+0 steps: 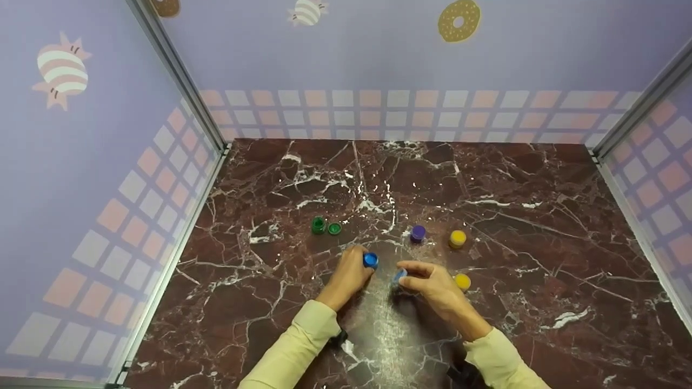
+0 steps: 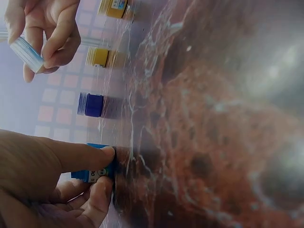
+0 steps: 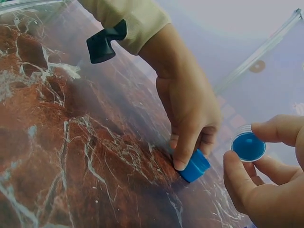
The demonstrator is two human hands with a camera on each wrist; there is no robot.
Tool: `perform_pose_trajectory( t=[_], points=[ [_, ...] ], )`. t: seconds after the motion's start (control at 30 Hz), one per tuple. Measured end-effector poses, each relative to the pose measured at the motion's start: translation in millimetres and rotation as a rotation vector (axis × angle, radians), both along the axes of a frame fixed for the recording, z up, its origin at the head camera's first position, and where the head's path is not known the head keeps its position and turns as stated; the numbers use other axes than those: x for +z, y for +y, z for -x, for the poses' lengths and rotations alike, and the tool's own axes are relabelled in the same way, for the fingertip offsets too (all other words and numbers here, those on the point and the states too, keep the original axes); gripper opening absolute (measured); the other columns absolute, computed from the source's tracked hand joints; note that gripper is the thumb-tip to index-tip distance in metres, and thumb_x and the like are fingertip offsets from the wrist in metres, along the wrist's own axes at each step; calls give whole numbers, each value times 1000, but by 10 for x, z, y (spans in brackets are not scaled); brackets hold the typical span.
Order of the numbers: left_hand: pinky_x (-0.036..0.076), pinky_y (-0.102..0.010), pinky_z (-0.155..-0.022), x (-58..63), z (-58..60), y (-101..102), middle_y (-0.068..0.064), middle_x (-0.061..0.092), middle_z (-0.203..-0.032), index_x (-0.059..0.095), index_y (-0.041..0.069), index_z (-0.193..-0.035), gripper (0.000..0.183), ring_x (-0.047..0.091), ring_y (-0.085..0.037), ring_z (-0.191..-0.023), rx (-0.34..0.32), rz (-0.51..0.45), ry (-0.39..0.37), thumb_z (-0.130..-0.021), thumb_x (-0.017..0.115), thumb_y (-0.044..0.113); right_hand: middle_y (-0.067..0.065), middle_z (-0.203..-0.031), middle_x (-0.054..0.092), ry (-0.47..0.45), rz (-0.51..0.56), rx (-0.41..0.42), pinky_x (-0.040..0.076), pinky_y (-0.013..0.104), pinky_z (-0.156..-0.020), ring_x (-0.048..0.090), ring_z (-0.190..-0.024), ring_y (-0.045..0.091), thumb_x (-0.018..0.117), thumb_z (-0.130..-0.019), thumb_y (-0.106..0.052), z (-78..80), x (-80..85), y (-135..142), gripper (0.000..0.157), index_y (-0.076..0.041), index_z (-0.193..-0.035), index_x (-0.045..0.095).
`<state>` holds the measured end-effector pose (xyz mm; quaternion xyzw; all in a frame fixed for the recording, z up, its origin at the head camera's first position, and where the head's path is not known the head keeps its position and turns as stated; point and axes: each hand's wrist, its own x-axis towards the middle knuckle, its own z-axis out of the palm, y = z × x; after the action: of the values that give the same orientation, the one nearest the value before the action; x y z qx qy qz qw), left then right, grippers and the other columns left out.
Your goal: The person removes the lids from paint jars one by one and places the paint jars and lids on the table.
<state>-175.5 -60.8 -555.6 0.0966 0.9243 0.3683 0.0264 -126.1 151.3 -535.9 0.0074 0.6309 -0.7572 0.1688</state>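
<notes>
My left hand [image 1: 350,270] grips a small blue paint jar [image 1: 371,260] on the marbled tabletop. Its mouth is uncovered and blue shows inside. Beside it, to the right, my right hand [image 1: 435,285] pinches a lid [image 3: 249,146] between thumb and fingers, above the table. Blue covers the inner face of that lid, which is turned on edge. Behind the left hand stand an uncovered green paint jar [image 1: 318,226] and its green lid [image 1: 335,229], lying apart from the jar. A purple jar [image 1: 418,234] stands farther back, between the hands.
Two yellow jars stand on the right: one farther back [image 1: 458,239], the other [image 1: 462,281] close behind the right hand. A purple patterned wall [image 1: 346,65] borders the marbled table [image 1: 540,227] at the back, with panels at both sides.
</notes>
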Motion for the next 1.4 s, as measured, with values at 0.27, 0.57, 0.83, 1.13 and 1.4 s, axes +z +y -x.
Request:
perform_pose_trajectory(
  t=[0.27, 0.57, 0.83, 1.13, 1.4],
  points=[
    [52, -51, -95, 4, 158, 21, -24, 63, -111, 64, -9, -113, 35, 61, -43, -110, 41, -19, 35, -83, 80, -3, 14, -108, 71, 19, 35, -10, 57, 30, -86, 70, -91, 16, 68, -90, 8, 51, -15, -48, 49, 21, -134, 52],
    [53, -51, -93, 1, 314, 43, -23, 64, -107, 65, -8, -108, 28, 64, -43, -105, 78, 29, 67, -82, 77, -4, 14, -105, 73, 59, 11, -145, 57, 28, -84, 69, -91, 16, 70, -89, 10, 126, -22, -131, 44, 18, -130, 58],
    [54, -48, -91, 2, 502, 58, -24, 66, -103, 66, -10, -105, 29, 67, -42, -101, 112, 40, 109, -79, 80, -7, 22, -110, 70, 119, 29, -227, 56, 25, -84, 68, -93, 17, 68, -88, 13, 200, -48, -193, 40, 20, -126, 60],
    [56, -46, -89, 26, 623, 91, -26, 67, -104, 67, -9, -105, 26, 68, -42, -101, 148, 84, 100, -82, 78, -5, 24, -110, 71, 163, 25, -357, 56, 24, -83, 68, -94, 16, 71, -88, 11, 352, -68, -274, 42, 20, -127, 59],
    [56, -45, -90, 27, 709, 116, -26, 66, -106, 67, -10, -105, 24, 67, -41, -103, 176, 95, 91, -84, 76, -5, 27, -112, 70, 200, -85, -421, 55, 20, -79, 66, -90, 13, 72, -87, 10, 514, -102, -387, 40, 18, -126, 62]
  ],
)
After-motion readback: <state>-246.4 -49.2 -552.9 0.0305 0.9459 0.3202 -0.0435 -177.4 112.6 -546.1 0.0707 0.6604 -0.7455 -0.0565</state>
